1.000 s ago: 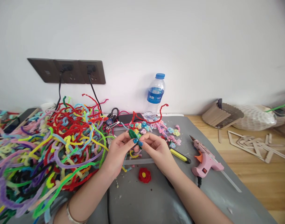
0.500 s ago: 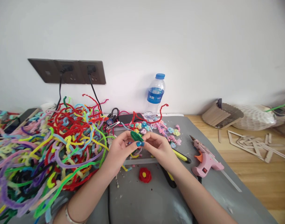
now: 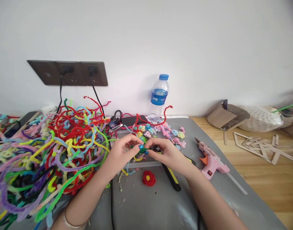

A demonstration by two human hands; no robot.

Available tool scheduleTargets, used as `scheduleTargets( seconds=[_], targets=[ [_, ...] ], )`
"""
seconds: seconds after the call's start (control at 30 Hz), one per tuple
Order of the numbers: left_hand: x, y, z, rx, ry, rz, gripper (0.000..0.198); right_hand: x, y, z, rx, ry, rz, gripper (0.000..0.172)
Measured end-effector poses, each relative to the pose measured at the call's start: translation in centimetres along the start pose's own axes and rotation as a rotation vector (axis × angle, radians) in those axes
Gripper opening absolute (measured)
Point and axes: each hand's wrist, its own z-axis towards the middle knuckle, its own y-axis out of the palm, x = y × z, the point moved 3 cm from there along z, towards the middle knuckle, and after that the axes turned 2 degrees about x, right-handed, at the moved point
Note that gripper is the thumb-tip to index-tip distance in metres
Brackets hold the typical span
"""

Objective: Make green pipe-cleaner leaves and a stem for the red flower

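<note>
My left hand [image 3: 123, 153] and my right hand [image 3: 166, 153] meet over the grey mat [image 3: 160, 204], fingertips pinched together on a small green pipe-cleaner piece [image 3: 142, 149]. Most of that piece is hidden between the fingers. A red pipe-cleaner flower with a yellow centre [image 3: 149, 178] lies on the mat just below the hands. A black and yellow hand tool [image 3: 171, 179] lies under my right wrist. Small pastel pipe-cleaner flowers [image 3: 170, 132] are scattered behind the hands.
A big tangle of coloured pipe cleaners [image 3: 48, 153] covers the left side. A pink glue gun [image 3: 210, 159] lies at the right of the mat. A water bottle [image 3: 158, 99], keys [image 3: 114, 123], wall sockets [image 3: 67, 72] and wooden sticks [image 3: 258, 145] lie further back.
Both hands have dropped slightly toward the mat and closed tighter on the green piece, which now shows less. The black and yellow tool under the right wrist has come into view.
</note>
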Motion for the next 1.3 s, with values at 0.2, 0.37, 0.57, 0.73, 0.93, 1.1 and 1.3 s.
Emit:
scheduleTargets(
  seconds=[0.2, 0.37, 0.57, 0.73, 0.93, 1.1, 1.3],
  targets=[
    [0.2, 0.0, -0.2, -0.033, 0.024, 0.187, 0.008, -0.2, -0.8, -0.1, 0.007, -0.029, -0.035, 0.007],
    [0.4, 0.0, -0.3, -0.019, 0.072, 0.315, 0.009, 0.1, -1.0, -0.2, -0.026, -0.014, -0.008, 0.009],
    [0.1, 0.0, -0.2, 0.003, 0.061, 0.269, 0.007, 0.2, -0.9, 0.0, -0.034, 0.006, 0.016, 0.012],
    [0.0, 0.0, -0.1, 0.031, 0.065, 0.219, 0.006, 0.4, -0.8, 0.0, -0.005, -0.004, 0.039, 0.017],
    [0.4, -0.1, -0.2, 0.066, 0.081, 0.181, 0.008, 0.5, -0.8, 0.2, 0.047, -0.015, 0.059, 0.02],
    [0.5, -0.3, -0.1, 0.117, 0.081, 0.138, 0.008, 0.4, -1.1, 0.3, 0.128, -0.049, 0.014, 0.026],
    [0.6, -0.5, -0.1, 0.134, 0.097, 0.147, 0.008, 0.3, -1.1, 0.3, 0.166, -0.048, 0.04, 0.029]
  ],
)
